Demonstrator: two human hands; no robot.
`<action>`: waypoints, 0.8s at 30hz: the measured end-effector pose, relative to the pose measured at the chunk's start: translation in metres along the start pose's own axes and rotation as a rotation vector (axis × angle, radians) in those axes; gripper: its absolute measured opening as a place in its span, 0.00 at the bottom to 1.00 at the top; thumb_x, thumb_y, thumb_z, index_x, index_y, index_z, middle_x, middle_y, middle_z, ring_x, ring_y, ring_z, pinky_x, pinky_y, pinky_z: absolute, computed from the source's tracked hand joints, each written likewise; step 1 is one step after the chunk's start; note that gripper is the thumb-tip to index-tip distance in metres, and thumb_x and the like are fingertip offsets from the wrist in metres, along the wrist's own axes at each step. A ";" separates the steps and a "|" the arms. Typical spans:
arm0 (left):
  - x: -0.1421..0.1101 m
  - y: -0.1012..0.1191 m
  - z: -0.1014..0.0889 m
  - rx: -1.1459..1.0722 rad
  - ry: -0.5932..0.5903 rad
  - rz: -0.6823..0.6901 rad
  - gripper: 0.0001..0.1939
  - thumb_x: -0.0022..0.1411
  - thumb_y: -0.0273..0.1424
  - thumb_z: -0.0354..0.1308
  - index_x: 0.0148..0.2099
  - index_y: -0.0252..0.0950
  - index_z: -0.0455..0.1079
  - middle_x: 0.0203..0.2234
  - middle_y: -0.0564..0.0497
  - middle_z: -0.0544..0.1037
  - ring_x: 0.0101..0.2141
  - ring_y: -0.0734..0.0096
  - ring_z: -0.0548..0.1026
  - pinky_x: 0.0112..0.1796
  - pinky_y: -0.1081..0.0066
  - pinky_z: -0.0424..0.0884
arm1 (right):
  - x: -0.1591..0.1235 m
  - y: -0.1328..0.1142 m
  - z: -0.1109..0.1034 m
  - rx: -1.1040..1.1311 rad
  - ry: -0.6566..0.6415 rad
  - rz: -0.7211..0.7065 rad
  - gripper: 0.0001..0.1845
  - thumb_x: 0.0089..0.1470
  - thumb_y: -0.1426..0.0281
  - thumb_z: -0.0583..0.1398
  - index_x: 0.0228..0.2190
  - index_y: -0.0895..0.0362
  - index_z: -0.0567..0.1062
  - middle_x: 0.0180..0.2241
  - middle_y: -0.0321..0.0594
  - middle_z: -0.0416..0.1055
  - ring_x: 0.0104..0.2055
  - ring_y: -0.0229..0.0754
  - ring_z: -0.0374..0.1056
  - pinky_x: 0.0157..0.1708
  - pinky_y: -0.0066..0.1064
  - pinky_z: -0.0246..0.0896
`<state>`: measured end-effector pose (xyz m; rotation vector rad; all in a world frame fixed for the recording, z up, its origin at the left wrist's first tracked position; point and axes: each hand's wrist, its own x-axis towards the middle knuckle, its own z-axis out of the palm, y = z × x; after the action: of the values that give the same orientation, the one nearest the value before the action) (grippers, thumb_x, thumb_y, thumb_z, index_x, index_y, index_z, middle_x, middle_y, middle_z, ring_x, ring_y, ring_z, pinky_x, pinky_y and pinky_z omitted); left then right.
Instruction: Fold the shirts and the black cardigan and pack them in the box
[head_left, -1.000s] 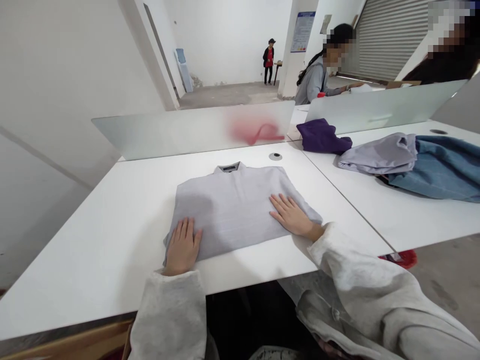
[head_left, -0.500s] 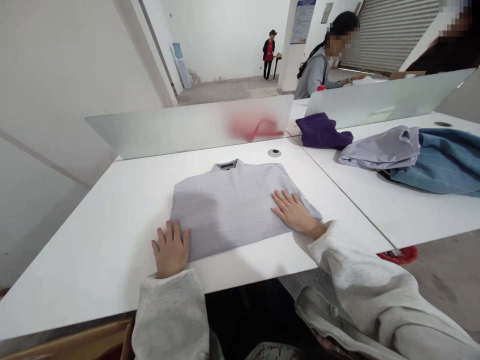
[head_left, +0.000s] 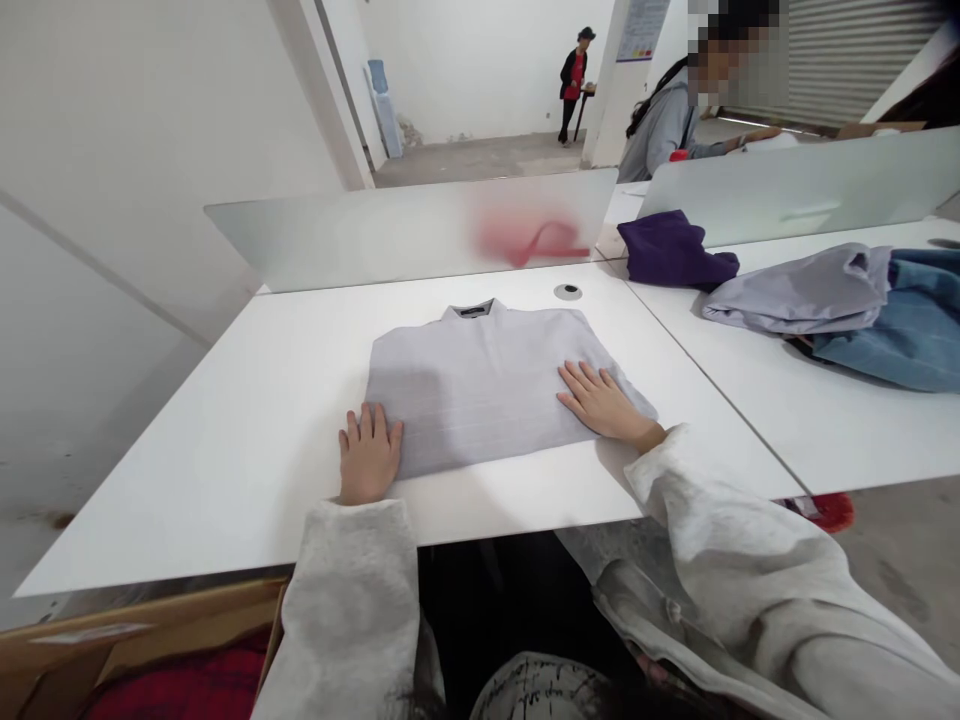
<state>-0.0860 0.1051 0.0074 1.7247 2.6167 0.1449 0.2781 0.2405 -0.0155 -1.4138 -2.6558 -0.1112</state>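
Observation:
A light grey shirt [head_left: 480, 385], folded into a wide flat shape, lies on the white table [head_left: 210, 440] with its collar pointing away from me. My left hand [head_left: 369, 455] rests at the shirt's near left corner, palm down and fingers spread. On the right part of the shirt, my right hand [head_left: 604, 402] lies flat with its fingers apart. Neither hand grips the cloth; both press lightly on it or touch it. The shirt's underside is hidden.
A frosted divider [head_left: 375, 240] borders the table's far side. To the right lie a purple garment [head_left: 671, 250], a pale grey garment [head_left: 802, 290] and a blue garment [head_left: 900, 330]. A cardboard box [head_left: 195, 610] holding red cloth stands below left. A co-worker [head_left: 664, 130] is beyond the divider.
The camera view has shifted, bringing more of the box at the lower left into sight. Both hands stay at about the same places on the shirt, which looks unchanged.

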 end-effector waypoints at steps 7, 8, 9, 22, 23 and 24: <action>0.043 0.086 -0.030 0.041 0.145 0.339 0.29 0.69 0.38 0.34 0.65 0.29 0.55 0.64 0.39 0.57 0.64 0.47 0.50 0.60 0.46 0.46 | 0.058 -0.075 -0.037 0.048 0.036 -0.143 0.29 0.65 0.64 0.42 0.63 0.61 0.54 0.65 0.49 0.50 0.66 0.60 0.44 0.59 0.59 0.44; 0.054 0.101 -0.029 0.031 0.139 0.363 0.28 0.69 0.37 0.35 0.65 0.29 0.56 0.63 0.40 0.58 0.64 0.49 0.51 0.61 0.47 0.46 | 0.074 -0.087 -0.037 0.055 0.046 -0.171 0.29 0.64 0.66 0.42 0.63 0.61 0.54 0.65 0.48 0.48 0.67 0.59 0.42 0.60 0.59 0.43; 0.066 0.114 -0.026 0.021 0.131 0.371 0.27 0.69 0.35 0.35 0.64 0.29 0.58 0.63 0.40 0.59 0.64 0.50 0.52 0.61 0.47 0.45 | 0.091 -0.097 -0.035 0.062 0.045 -0.184 0.29 0.64 0.67 0.42 0.63 0.61 0.54 0.66 0.48 0.46 0.67 0.58 0.42 0.60 0.59 0.41; 0.120 0.114 0.031 -0.044 0.059 0.248 0.29 0.68 0.40 0.35 0.67 0.34 0.52 0.65 0.45 0.54 0.64 0.56 0.50 0.62 0.52 0.45 | 0.165 -0.057 0.021 0.116 -0.078 -0.011 0.31 0.65 0.59 0.39 0.65 0.57 0.50 0.67 0.43 0.42 0.68 0.54 0.37 0.63 0.55 0.34; 0.123 0.107 0.029 -0.046 0.054 0.234 0.29 0.68 0.40 0.35 0.67 0.34 0.52 0.65 0.45 0.53 0.65 0.56 0.50 0.62 0.51 0.43 | 0.165 -0.046 0.021 0.108 -0.084 0.031 0.31 0.65 0.59 0.39 0.65 0.57 0.50 0.67 0.43 0.42 0.68 0.54 0.37 0.63 0.56 0.33; 0.127 0.098 0.027 -0.049 0.049 0.212 0.29 0.68 0.40 0.34 0.67 0.34 0.52 0.66 0.45 0.52 0.65 0.56 0.49 0.62 0.50 0.42 | 0.164 -0.033 0.021 0.101 -0.091 0.075 0.31 0.65 0.58 0.39 0.65 0.56 0.50 0.67 0.43 0.42 0.68 0.54 0.37 0.63 0.56 0.33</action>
<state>-0.0451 0.2622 -0.0059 2.0027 2.4329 0.2521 0.1584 0.3590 -0.0121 -1.5184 -2.6329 0.0957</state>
